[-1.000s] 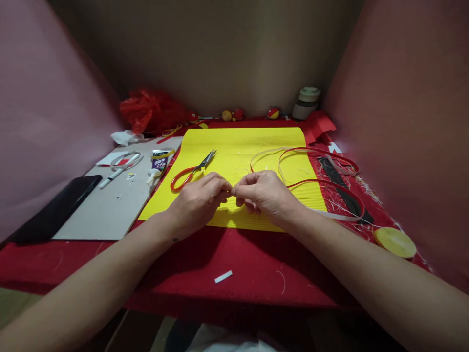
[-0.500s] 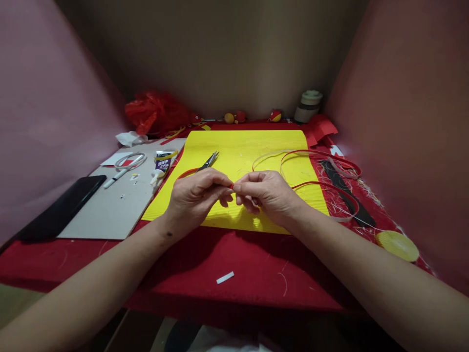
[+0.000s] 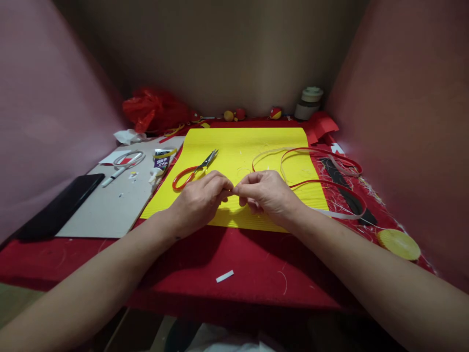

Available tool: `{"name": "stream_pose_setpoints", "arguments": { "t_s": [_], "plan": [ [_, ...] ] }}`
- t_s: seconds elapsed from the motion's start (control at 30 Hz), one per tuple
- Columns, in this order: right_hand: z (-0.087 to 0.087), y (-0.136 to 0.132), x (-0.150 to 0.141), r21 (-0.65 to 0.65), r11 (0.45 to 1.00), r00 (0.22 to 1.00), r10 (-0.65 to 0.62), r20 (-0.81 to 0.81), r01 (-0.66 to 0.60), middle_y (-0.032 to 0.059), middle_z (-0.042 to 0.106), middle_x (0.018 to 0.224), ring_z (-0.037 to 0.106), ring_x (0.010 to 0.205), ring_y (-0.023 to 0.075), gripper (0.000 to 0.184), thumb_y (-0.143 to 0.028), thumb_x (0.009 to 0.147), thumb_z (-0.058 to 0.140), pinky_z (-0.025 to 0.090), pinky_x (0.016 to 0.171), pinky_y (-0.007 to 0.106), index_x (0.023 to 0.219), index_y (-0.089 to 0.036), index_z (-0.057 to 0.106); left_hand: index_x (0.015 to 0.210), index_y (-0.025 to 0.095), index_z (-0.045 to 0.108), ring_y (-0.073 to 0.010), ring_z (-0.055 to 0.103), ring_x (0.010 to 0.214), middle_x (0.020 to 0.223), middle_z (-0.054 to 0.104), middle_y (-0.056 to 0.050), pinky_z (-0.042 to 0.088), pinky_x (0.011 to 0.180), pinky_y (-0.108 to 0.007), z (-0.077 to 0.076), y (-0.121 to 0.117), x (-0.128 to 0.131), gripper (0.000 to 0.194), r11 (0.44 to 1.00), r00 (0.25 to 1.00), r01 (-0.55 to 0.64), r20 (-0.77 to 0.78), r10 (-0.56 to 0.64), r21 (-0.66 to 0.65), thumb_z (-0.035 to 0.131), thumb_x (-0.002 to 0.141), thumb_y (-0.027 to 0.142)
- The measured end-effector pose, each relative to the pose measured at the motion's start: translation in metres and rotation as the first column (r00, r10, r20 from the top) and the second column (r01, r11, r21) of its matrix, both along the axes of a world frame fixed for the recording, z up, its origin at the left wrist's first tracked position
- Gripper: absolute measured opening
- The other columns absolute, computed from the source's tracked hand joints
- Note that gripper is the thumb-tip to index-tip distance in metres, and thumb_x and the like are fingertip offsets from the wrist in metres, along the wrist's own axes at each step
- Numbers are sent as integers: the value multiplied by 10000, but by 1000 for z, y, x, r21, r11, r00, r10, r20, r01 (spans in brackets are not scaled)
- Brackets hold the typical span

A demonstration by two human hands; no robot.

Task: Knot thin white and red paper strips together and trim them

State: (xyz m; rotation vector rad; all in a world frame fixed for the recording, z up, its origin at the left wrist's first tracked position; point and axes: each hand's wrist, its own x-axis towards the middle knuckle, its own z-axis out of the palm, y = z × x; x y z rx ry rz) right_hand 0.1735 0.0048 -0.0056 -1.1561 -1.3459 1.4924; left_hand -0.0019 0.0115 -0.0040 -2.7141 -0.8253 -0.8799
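My left hand [image 3: 205, 199] and my right hand [image 3: 266, 193] meet fingertip to fingertip above a yellow ribbed sheet [image 3: 234, 142]. Both are closed in a pinch on the end of a narrow red strip [image 3: 308, 182]. A tiny bit of red shows at the fingertips; the fingers hide most of that end. From behind my right hand the strip runs off in wide loops, its pale underside showing in places. Scissors [image 3: 200, 168] with orange-red handles lie on the sheet just beyond my left hand, blades pointing away.
On the left, a grey board [image 3: 110, 210] carries a white pen [image 3: 113, 177] and a glue tube [image 3: 163, 160]; a black case [image 3: 62, 208] overlaps it. A yellow disc [image 3: 398, 244] lies right. Behind stand a red bag [image 3: 156, 110], small red-and-yellow figures [image 3: 275, 113] and a jar [image 3: 309, 103].
My left hand has turned and sunk slightly, uncovering the scissors' handles. The red bit between the fingertips shows less. The strip's near loop has shifted a little to the right.
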Motion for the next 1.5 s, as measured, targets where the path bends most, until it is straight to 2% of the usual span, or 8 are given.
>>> {"name": "stream_pose_setpoints", "arguments": {
  "t_s": [0.13, 0.23, 0.33, 0.43, 0.6, 0.8, 1.2, 1.5],
  "plan": [
    [-3, 1, 0, 9, 1000, 999, 9, -53, -8, -29, 566, 465, 418, 344, 44, 72, -149, 635, 611, 281, 346, 189, 564, -149, 600, 826, 149, 584, -76, 600, 590, 692, 618, -2, 485, 558, -180, 1, -1, 0, 65, 992, 996, -12, 92, 24, -126, 543, 867, 120],
    [-5, 3, 0, 9, 998, 980, 56, -190, -55, -32, 584, 491, 430, 354, 41, 62, -175, 655, 633, 279, 347, 182, 604, -146, 612, 871, 154, 607, -73, 623, 568, 699, 632, 0, 506, 567, -184, 5, -4, 1, 44, 940, 972, 2, 222, 78, -340, 571, 871, 178],
    [-5, 4, -1, -16, 996, 956, 85, -280, -93, -28, 608, 521, 448, 361, 43, 87, -202, 664, 658, 291, 349, 182, 625, -148, 603, 876, 159, 613, -89, 637, 571, 737, 644, -18, 528, 571, -212, 7, -8, 3, 71, 902, 931, 61, 350, 102, -427, 572, 876, 217],
    [-4, 4, 0, -22, 995, 963, 92, -252, -100, -17, 622, 546, 469, 369, 51, 98, -219, 675, 660, 301, 344, 187, 635, -150, 602, 866, 168, 602, -88, 627, 560, 755, 644, -22, 529, 555, -222, 5, -8, 3, 63, 922, 924, 71, 373, 83, -380, 564, 880, 217],
    [-2, 4, 2, -6, 998, 996, 65, -62, -65, 0, 624, 566, 456, 358, 48, 81, -189, 682, 626, 308, 334, 190, 615, -144, 623, 819, 165, 589, -76, 594, 561, 661, 613, 5, 487, 547, -194, -1, -1, 0, 89, 988, 985, -10, 166, 36, -153, 529, 885, 161],
    [-2, 3, 1, -24, 1000, 999, 14, 37, -13, 5, 621, 559, 441, 336, 53, 50, -150, 658, 619, 306, 334, 208, 609, -146, 628, 825, 151, 568, -83, 576, 592, 681, 606, -3, 471, 557, -187, -6, 4, 1, 86, 1000, 1000, -15, 7, 15, 17, 510, 873, 112],
    [-4, 6, 4, -91, 994, 998, 65, 28, -62, -10, 543, 423, 412, 293, 61, 138, -148, 651, 635, 256, 319, 218, 518, -150, 598, 851, 151, 537, -107, 575, 632, 735, 601, -29, 477, 565, -218, -12, 9, -5, 95, 998, 998, 2, -55, 1, 69, 462, 888, 105],
    [1, -2, -2, -30, 1000, 996, 6, 85, -4, -45, 438, 324, 384, 311, 49, 208, -145, 662, 608, 264, 355, 200, 461, -153, 557, 879, 135, 529, -140, 577, 652, 765, 598, -55, 467, 564, -238, -12, 6, -5, 118, 994, 985, -15, -171, 32, 105, 435, 873, 64]
  ]
}}
